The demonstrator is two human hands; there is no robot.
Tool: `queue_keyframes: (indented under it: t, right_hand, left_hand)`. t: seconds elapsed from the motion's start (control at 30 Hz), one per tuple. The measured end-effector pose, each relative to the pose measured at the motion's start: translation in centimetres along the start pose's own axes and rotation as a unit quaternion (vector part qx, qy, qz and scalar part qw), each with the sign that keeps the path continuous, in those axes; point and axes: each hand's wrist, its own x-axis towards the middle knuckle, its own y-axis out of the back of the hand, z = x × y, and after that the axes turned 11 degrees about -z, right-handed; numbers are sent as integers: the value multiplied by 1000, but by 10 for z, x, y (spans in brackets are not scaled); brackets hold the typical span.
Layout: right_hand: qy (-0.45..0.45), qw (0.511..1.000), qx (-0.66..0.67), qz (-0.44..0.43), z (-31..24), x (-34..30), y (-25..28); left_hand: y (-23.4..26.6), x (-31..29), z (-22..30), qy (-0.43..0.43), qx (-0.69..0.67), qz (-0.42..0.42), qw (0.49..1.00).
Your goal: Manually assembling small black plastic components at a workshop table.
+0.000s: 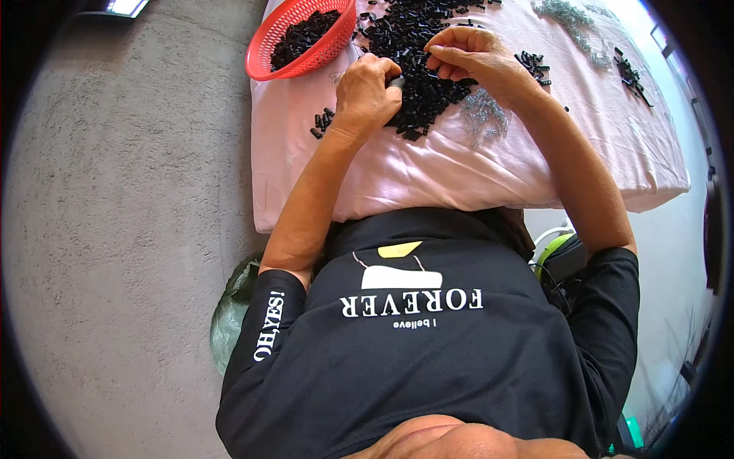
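A large heap of small black tube-shaped pieces (424,99) spreads over the pink cloth of the table. My left hand (365,93) is closed at the heap's left side, fingers curled down. Something black shows at its thumb tip; whether it is a piece or a cover on the thumb I cannot tell. My right hand (478,60) hovers over the heap's right side, thumb and forefinger pinched together. What it holds, if anything, is too small to make out. Just below it lies a small pile of clear, glassy-looking pieces (484,116).
At the table's far left, a red mesh basket (315,55) holds more black pieces. Small black groups (629,76) and a larger clear pile (573,29) lie to the right on the pink cloth (489,180). A greenish plastic bag (232,317) sits on the grey floor (138,199).
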Motion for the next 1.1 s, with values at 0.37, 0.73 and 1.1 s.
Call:
queue_keyframes:
  t: [0.37,0.73,1.1]
  right_hand:
    - [20,1000,-19,-4,-1,-1,-4]
    - [20,1000,-19,2,-1,-3,-6]
    - [8,999,-40,-9,-4,-2,-6]
  left_hand:
    - [4,-2,2,-31,-70,9,997]
    - [-2,-10,-9,36,-251,-7,967]
    - [-5,-5,7,-48,-79,26,995]
